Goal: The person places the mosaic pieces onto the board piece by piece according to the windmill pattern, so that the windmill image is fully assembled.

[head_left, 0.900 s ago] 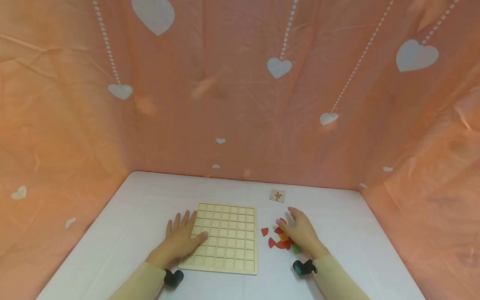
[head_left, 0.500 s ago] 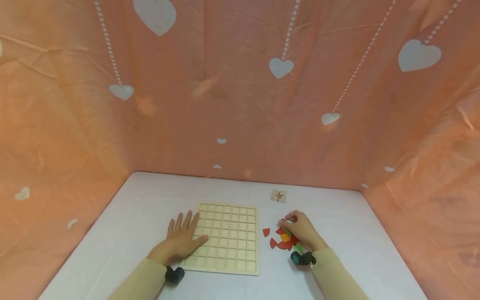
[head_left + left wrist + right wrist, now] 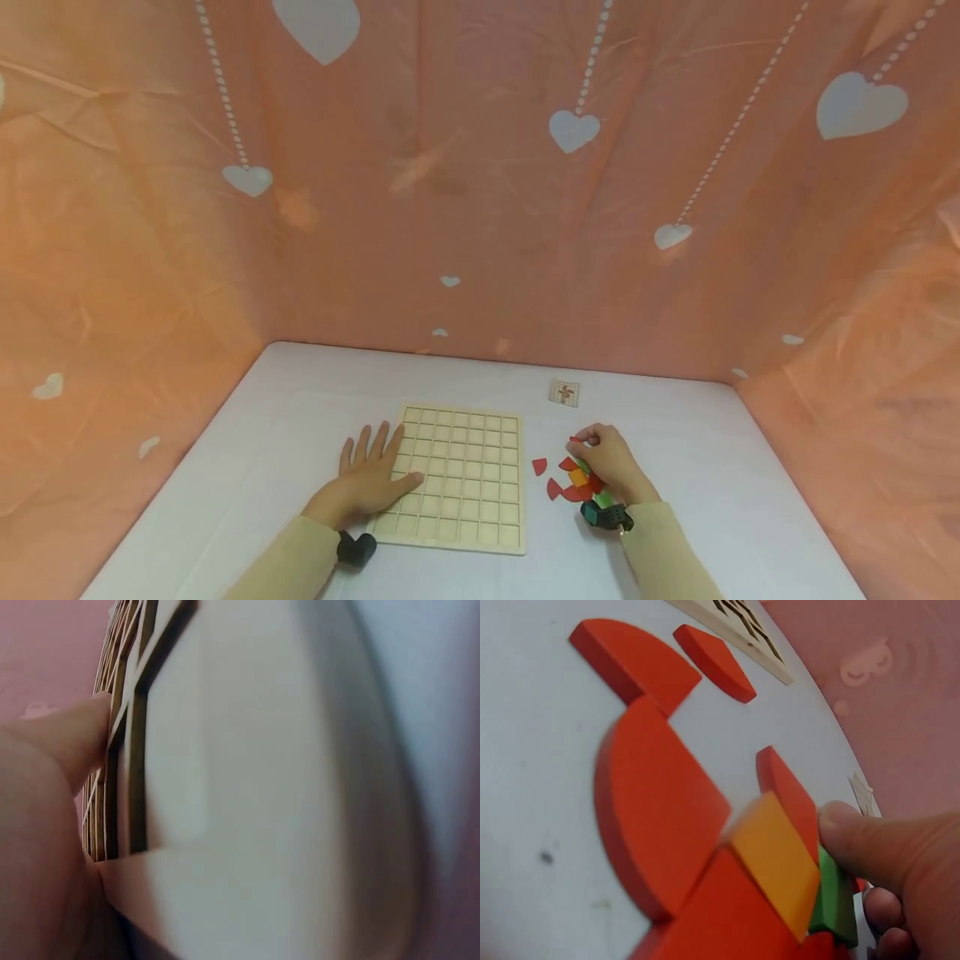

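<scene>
A pale wooden grid board [image 3: 465, 483] lies on the white table. My left hand [image 3: 365, 483] rests flat over its left edge, fingers spread and thumb across the squares. At the board's right, my right hand [image 3: 606, 454] pinches a red piece [image 3: 575, 439] between thumb and fingertips; its full shape is hidden by the hand. Below the fingers lie several red quarter-round wooden blocks [image 3: 656, 810], an orange square block [image 3: 776, 859] and a green block [image 3: 836, 900]. In the left wrist view the left thumb [image 3: 71, 739] touches the board's grid.
A small card [image 3: 564, 392] printed with a grid and a brown pattern lies behind the blocks. One red block [image 3: 539, 467] sits apart, near the board's right edge. A pink curtain [image 3: 495, 208] with white hearts rises behind the table.
My right hand's fingers have curled in and closed on a red piece at the back of the pile. The left hand stays on the board. The view has shifted slightly.
</scene>
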Action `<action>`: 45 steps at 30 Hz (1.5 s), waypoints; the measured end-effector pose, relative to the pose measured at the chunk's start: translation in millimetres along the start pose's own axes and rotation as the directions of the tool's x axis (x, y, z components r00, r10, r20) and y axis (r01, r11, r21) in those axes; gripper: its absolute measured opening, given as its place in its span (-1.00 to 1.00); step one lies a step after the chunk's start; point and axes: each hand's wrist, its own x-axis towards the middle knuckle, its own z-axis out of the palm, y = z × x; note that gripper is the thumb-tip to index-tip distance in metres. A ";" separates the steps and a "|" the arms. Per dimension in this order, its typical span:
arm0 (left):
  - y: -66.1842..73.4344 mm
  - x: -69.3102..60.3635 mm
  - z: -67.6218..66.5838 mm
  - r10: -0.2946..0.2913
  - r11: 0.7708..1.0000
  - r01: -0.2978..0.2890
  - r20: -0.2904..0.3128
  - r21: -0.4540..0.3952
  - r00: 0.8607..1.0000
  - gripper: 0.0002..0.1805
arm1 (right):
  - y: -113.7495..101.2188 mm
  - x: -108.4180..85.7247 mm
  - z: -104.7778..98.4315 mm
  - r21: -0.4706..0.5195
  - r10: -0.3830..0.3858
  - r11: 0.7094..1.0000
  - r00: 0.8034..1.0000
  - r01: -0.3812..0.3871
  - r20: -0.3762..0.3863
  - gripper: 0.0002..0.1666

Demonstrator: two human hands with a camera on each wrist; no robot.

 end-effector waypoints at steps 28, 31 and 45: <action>-1.8 0.7 2.9 -0.013 1.000 0.013 -0.018 0.014 1.000 0.04 | -24.0 3.6 -3.8 -0.173 -0.143 0.976 0.989 0.136 -0.025 -0.74; 0.6 -0.6 -0.3 -0.009 1.000 0.009 -0.020 0.009 1.000 0.03 | -40.1 4.4 7.6 -0.216 -0.196 0.957 0.980 0.194 0.010 -0.80; -3.0 2.4 3.5 -0.024 0.999 0.024 -0.018 0.030 1.000 0.04 | -97.3 2.4 101.6 -0.160 -0.455 0.852 0.856 0.499 0.246 -0.94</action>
